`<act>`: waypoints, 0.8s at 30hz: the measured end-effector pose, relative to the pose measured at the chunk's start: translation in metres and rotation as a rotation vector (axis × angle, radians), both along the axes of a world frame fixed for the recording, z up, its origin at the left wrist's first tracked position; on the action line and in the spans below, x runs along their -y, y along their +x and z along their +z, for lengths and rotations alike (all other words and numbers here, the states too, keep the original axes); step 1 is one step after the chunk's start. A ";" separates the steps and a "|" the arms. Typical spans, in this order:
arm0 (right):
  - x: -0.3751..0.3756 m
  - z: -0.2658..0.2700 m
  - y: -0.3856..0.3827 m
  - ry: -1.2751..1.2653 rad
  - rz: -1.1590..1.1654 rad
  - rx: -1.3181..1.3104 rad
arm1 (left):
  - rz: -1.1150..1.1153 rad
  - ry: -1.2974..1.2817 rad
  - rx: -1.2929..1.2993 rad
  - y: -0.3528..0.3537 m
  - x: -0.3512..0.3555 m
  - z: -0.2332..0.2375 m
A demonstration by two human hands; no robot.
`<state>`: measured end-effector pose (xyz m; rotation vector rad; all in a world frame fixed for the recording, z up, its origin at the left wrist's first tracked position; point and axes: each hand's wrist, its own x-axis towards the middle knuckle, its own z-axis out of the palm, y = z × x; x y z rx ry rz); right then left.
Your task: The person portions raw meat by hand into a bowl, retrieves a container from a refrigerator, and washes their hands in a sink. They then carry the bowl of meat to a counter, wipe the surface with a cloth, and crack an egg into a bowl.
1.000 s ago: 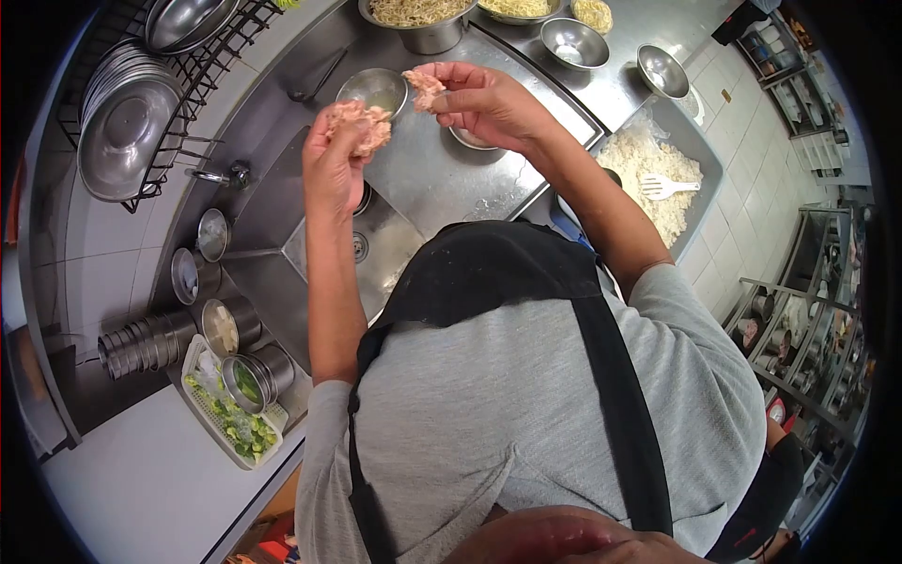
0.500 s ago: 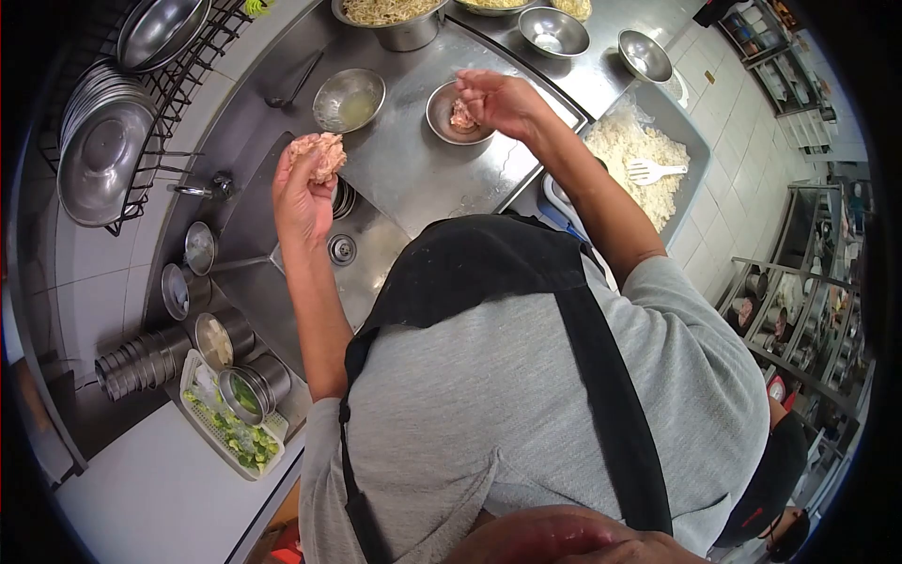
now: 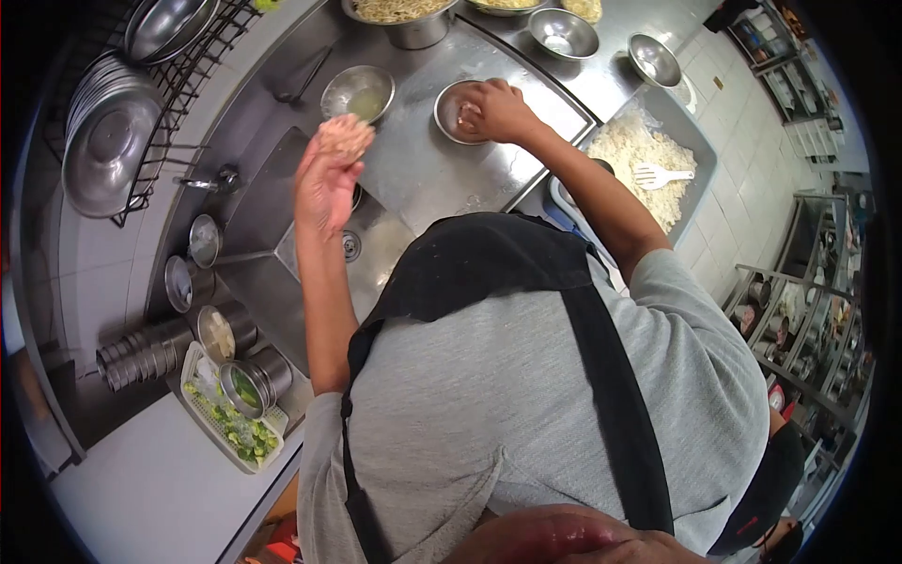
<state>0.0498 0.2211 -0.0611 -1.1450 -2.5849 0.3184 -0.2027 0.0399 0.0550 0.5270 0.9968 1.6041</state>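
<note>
My left hand (image 3: 325,190) is closed on a lump of pale pink raw meat (image 3: 347,137), raised over the sink side of the counter. Just behind that lump stands a metal bowl (image 3: 358,93) with a little yellowish liquid in it. My right hand (image 3: 500,110) reaches over the rim of another metal bowl (image 3: 449,115), fingers bent down into it. Some pink meat (image 3: 467,117) shows at its fingertips inside this bowl; the fingertips are partly hidden.
A grey tub (image 3: 700,183) of white crumbly food with a slotted white spatula (image 3: 663,176) is at the right. A pot (image 3: 419,32) of sprouts stands at the back. Dish rack (image 3: 141,193), faucet (image 3: 219,180) and vegetable basket (image 3: 268,462) are on the left. Another person (image 3: 766,489) is at lower right.
My right hand has gone from hovering open at the bowl to fingers curled down into it. My left hand has moved slightly right and up with the meat.
</note>
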 end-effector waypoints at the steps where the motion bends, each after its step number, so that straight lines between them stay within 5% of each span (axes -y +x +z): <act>1: 0.004 -0.003 -0.002 -0.002 0.016 -0.011 | -0.074 0.021 -0.024 -0.004 -0.002 -0.006; 4: 0.006 0.011 -0.017 0.026 0.106 -0.051 | -0.136 -0.026 -0.053 -0.004 -0.005 -0.019; 6: 0.019 0.069 -0.031 -0.859 0.257 -0.553 | -0.143 -0.026 -0.020 0.007 -0.007 -0.016; 9: 0.042 0.102 -0.053 -0.951 0.561 -0.778 | -0.232 0.025 0.095 0.011 -0.020 -0.028; 12: 0.058 0.121 -0.057 -0.696 0.326 -0.717 | -0.182 0.033 0.079 0.014 -0.027 -0.030; 14: 0.053 0.104 -0.065 -0.744 0.354 -0.872 | -0.148 -0.035 -0.192 0.016 -0.027 -0.025; 19: 0.040 0.107 -0.059 -1.426 0.272 -1.132 | -0.051 -0.007 -0.170 0.012 -0.026 -0.005; 21: 0.046 0.121 -0.057 -1.517 0.213 -1.145 | 0.007 0.046 -0.129 0.019 -0.025 0.002; 24: 0.043 0.113 -0.059 -1.534 0.215 -1.120 | 0.061 0.108 -0.453 0.031 -0.029 0.000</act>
